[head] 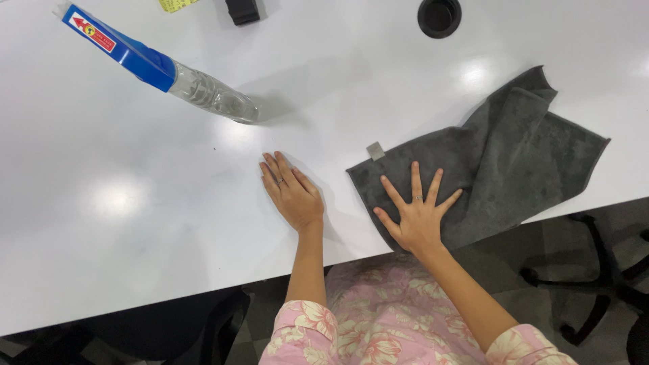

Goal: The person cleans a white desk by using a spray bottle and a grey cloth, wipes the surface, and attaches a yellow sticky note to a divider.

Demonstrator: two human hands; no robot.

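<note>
Right hand [419, 220], fingers spread, flat on grey cloth [500, 162] at centre right; left hand [292, 192] flat on white table [122, 223], fingers together, gripping nothing.

A white surface [135, 223] is seen carrying a crumpled grey cloth [514, 162], a clear bottle [196, 88] with a blue label, and a small black block [242, 10] near the far edge.
</note>
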